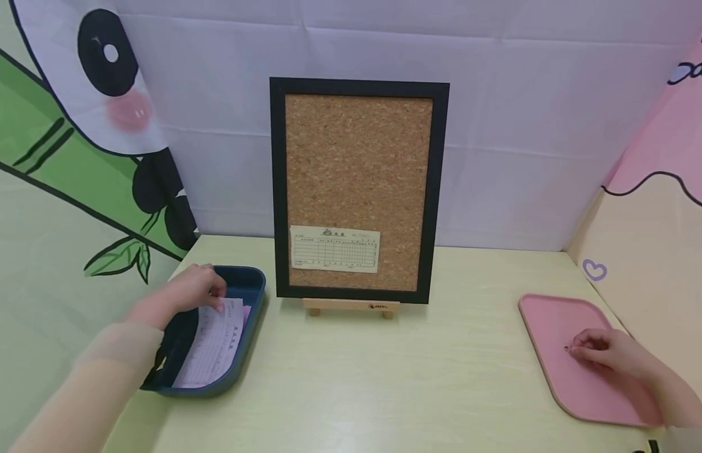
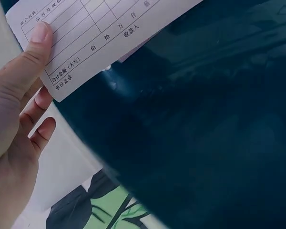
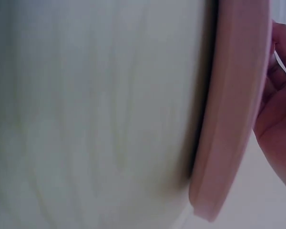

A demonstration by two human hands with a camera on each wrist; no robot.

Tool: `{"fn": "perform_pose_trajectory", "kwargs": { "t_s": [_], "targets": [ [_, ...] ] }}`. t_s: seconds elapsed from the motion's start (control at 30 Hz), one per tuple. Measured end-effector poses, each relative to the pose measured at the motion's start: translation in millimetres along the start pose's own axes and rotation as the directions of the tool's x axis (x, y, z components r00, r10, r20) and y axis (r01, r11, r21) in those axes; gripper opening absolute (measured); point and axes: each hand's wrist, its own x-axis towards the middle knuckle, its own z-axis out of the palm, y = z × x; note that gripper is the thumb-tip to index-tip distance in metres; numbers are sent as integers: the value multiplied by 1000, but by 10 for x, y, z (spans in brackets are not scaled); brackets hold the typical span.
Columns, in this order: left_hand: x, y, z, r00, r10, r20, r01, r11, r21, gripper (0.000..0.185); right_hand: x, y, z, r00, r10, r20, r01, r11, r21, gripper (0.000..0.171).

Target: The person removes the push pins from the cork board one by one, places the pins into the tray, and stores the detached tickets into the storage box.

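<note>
- Two hands are at work, well apart, each over its own tray on a pale wood-grain table [image 1: 396,377].
- The left hand [image 1: 194,288] pinches a printed receipt slip [image 2: 100,40] near one corner: thumb flat on the ruled face, fingers behind it.
- That slip is at the dark blue tray [image 1: 252,336] on the left; its grid and Chinese characters are readable in part from the left wrist.
- Beside the white paper in this tray, a strip of pink paper [image 1: 246,313] shows along the right edge.
- The right hand [image 1: 617,352] is above the pink tray [image 1: 557,318] on the right, thumb and forefinger brought together on a tiny dark item [image 1: 567,348], too small to name; the right wrist view hides the fingertips behind the tray's edge.
- Between the trays, farther back, a black-framed corkboard [image 1: 359,163] stands on a small wooden easel [image 1: 351,306].
- Another receipt form [image 1: 335,250] lies flat against the cork, low and to the left, tilted slightly.
- Behind everything hangs a pale purple cloth [image 1: 498,113] with a cartoon panda face [image 1: 124,110] at the left.
</note>
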Motion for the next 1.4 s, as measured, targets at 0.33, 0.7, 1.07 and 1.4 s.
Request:
{"fn": "perform_pose_trajectory", "kwargs": {
  "t_s": [0.33, 0.7, 1.07, 1.4],
  "targets": [
    [93, -21, 174, 999, 19, 43, -18, 1000, -21, 22, 27, 120, -47, 993, -43, 107, 40, 999, 29, 6],
    [122, -11, 251, 994, -96, 55, 96, 995, 13, 21, -18, 132, -49, 995, 3, 101, -6, 1000, 25, 9],
    [92, -11, 256, 995, -101, 13, 100, 994, 40, 28, -88, -39, -110, 999, 45, 16, -45, 999, -27, 11],
    [0, 46, 81, 980, -125, -152, 125, 992, -13, 40, -98, -189, -253, 997, 49, -67, -56, 994, -98, 14]
  ]
}}
